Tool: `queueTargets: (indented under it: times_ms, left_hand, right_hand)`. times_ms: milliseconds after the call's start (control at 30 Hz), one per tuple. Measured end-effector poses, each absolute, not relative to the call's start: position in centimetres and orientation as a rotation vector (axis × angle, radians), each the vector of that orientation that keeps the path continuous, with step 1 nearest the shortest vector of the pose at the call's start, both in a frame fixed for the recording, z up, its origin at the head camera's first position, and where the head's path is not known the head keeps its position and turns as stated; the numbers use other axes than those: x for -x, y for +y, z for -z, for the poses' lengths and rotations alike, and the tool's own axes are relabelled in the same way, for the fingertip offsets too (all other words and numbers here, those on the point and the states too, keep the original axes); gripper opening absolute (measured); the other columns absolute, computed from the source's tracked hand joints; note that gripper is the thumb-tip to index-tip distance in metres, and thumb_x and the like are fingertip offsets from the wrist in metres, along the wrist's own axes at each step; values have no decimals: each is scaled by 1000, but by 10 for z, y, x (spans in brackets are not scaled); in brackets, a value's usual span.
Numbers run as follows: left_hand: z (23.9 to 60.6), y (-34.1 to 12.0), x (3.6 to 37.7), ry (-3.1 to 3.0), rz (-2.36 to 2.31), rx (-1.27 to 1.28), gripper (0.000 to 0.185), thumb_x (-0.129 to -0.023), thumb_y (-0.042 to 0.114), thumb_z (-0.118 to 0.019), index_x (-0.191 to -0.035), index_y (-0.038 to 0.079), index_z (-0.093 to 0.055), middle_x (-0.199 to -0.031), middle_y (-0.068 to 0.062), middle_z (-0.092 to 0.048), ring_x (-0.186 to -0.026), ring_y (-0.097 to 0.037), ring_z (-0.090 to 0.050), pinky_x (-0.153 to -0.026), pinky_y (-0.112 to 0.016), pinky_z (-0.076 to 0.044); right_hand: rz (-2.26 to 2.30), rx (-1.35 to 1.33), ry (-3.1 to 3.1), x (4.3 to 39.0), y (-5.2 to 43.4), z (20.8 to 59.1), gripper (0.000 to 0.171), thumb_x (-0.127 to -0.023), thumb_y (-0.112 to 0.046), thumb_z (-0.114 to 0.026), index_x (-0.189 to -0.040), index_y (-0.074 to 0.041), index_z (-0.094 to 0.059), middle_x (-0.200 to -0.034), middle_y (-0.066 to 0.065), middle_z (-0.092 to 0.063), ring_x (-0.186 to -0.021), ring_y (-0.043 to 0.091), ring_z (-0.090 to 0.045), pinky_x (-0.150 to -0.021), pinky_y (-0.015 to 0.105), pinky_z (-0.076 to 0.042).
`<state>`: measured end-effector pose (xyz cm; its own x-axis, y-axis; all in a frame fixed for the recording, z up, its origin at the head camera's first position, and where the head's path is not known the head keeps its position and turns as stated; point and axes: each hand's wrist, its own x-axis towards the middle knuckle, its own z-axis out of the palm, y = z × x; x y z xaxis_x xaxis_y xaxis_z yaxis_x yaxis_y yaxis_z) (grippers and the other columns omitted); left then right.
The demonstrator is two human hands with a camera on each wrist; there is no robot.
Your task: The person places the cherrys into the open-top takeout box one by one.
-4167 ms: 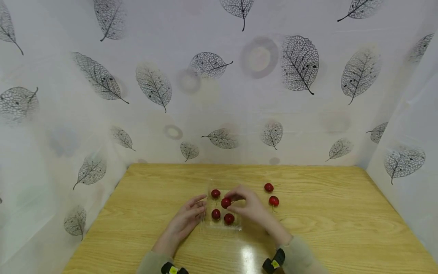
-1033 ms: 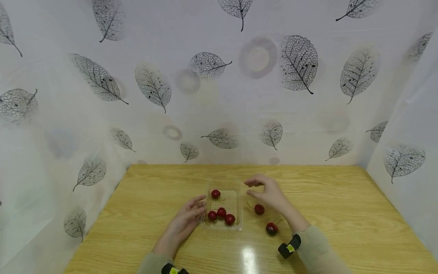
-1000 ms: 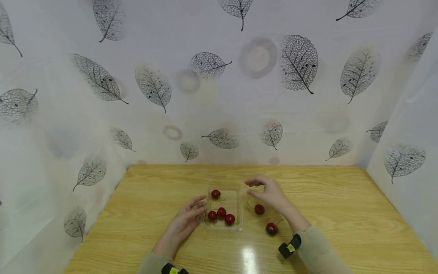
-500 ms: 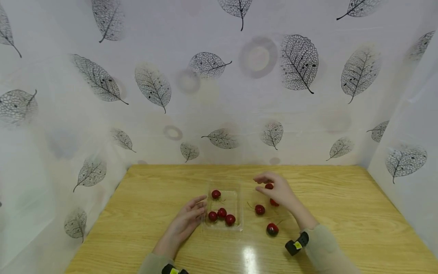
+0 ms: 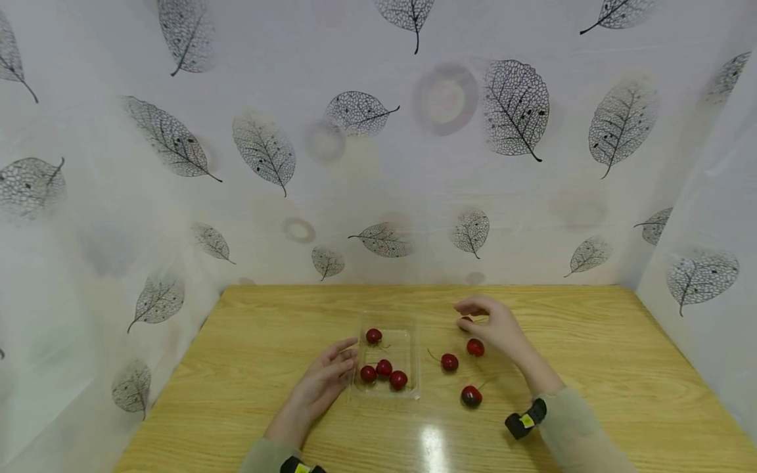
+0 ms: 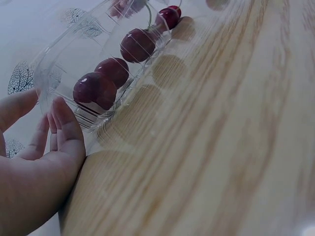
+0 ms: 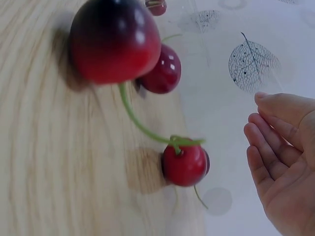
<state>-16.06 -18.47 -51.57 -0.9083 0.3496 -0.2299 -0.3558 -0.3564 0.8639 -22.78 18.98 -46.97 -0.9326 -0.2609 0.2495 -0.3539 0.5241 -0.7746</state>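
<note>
The clear tray was touched by the flat, open left hand; a far cherry was reached by the loosely open, empty right hand.

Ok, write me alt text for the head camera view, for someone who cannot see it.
A person's right hand reaches over a cherry on a wooden table, while the left hand rests against a clear plastic tray holding four cherries. Three more cherries lie loose between the tray and the right hand; leaf-patterned white sheets surround the table.
</note>
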Motion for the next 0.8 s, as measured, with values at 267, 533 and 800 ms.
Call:
queueTargets:
  times_ms: [267, 533, 800]
  left_hand:
    - [516, -185, 161, 1468, -2280, 10, 52, -107, -3, -51, -157, 7, -40, -120, 7, -58, -111, -6, -58, -97, -18, -50]
    - [517, -185, 161, 1470, -2281, 3, 49, -107, -3, -52, -154, 9, -44, -122, 7, -57, -112, -6, -58, -98, -18, -49]
    - [517, -184, 161, 1483, -2276, 4, 51, -106, -3, -52, -155, 7, -42, -122, 5, -56, -110, -5, -57, -97, -18, -49]
  right_hand:
    - [-1386, -486, -2668, 231, 200, 476, 29, -96, -3, -77, -124, 1, -73, -120, 19, -76, -111, 39, -71, -100, 58, -56]
    - [-1363, -445, -2691, 234, 210, 484, 30, -95, -3, -77, -125, 0, -72, -121, 19, -76, -112, 39, -72, -98, 46, -59]
    - [-1398, -426, -2682, 235, 212, 489, 29, -95, -3, -78, -123, 1, -73, -118, 20, -76, -110, 37, -72, -96, 31, -59]
